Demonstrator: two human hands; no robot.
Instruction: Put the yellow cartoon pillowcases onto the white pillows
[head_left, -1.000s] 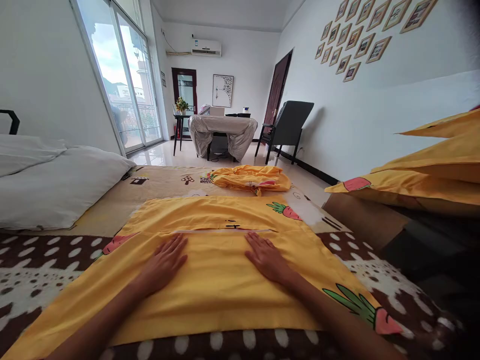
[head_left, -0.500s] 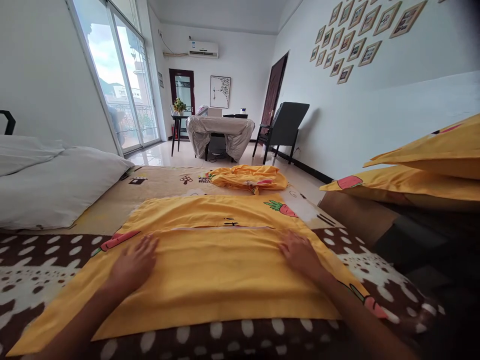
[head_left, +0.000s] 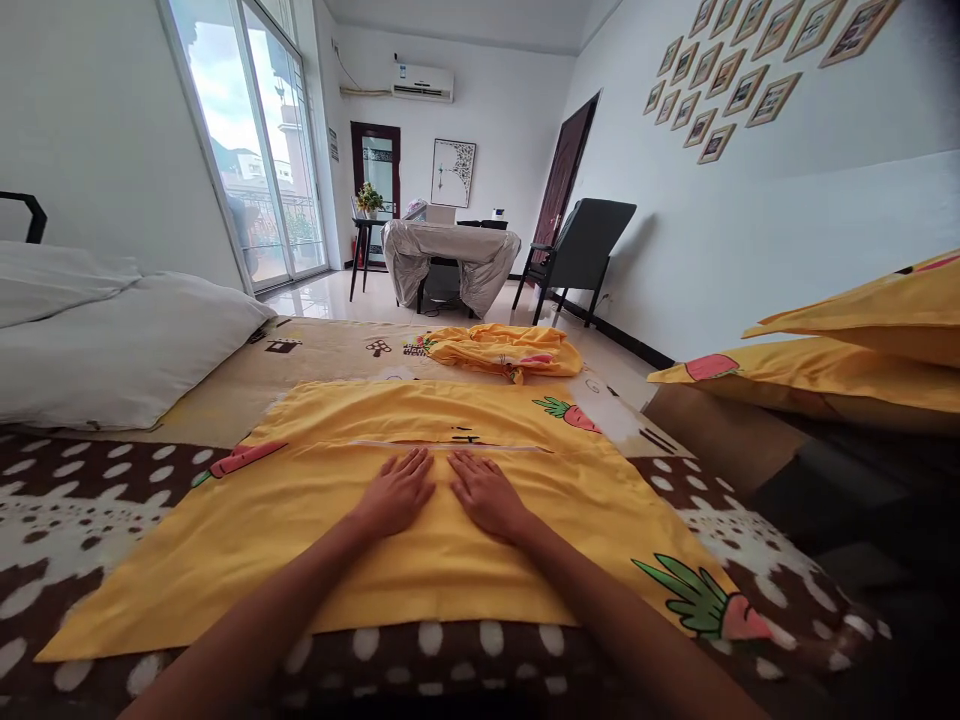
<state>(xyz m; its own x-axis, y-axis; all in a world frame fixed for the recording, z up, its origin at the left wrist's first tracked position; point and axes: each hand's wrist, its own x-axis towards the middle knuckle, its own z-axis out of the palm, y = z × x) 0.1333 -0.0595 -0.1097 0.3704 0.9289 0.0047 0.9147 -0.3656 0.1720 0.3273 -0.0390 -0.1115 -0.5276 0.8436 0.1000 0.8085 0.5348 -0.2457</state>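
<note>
A yellow pillowcase [head_left: 315, 520] printed with carrots lies flat on the bed in front of me, its zipper seam running across the middle. My left hand [head_left: 397, 492] and my right hand [head_left: 487, 492] rest palm-down on it side by side, just below the seam, fingers spread and nearly touching. Neither hand holds anything.
A crumpled yellow cloth [head_left: 506, 352] lies farther up the bed. White pillows [head_left: 112, 345] sit at the left; yellow pillows [head_left: 840, 350] are stacked at the right. Beyond the bed stand a covered table [head_left: 450, 262], a dark chair [head_left: 581, 255] and glass doors [head_left: 255, 150].
My hands slid outward across the pillowcase to its left and right sides, then came back together at the middle below the seam.
</note>
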